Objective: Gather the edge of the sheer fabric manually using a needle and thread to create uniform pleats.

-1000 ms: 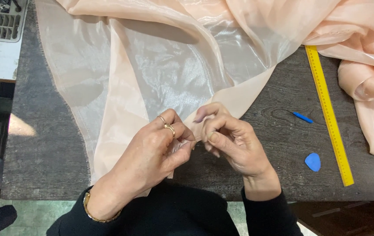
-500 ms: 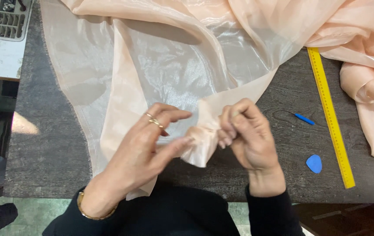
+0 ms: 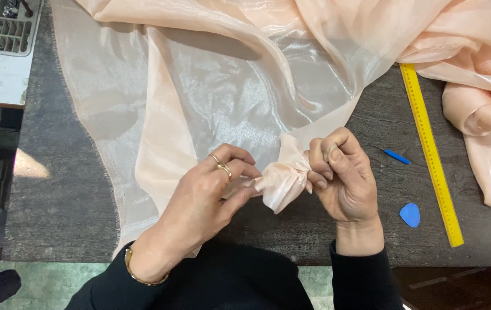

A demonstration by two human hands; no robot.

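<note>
Peach fabric (image 3: 283, 181), sheer and glossy, is bunched into small gathers right between my two hands, just above the near edge of the dark table (image 3: 56, 189). My right hand (image 3: 343, 178) has its fingers (image 3: 319, 163) curled tight, pinching the gathered end from the right side, thumb tucked in against the pleats. My left hand (image 3: 205, 198) comes in from the other side, fingers mostly stretched out, the fingertips pressing on the bunch where it flares out; there are gold rings (image 3: 221, 166) on that hand and a gold bracelet (image 3: 142, 275) at the wrist. From the bunch the cloth runs up and away, spreading wide over the table in shiny folds, with a rolled heap of it off to the far right. Right of my right hand lies a small blue-handled tool (image 3: 397, 157), a blue piece of tailor's chalk (image 3: 410, 214) nearer me, and beyond them a long yellow ruler (image 3: 432, 155) lying lengthwise. Up in the left corner sits a white machine surface with a grey tray (image 3: 10, 31) of small parts.
</note>
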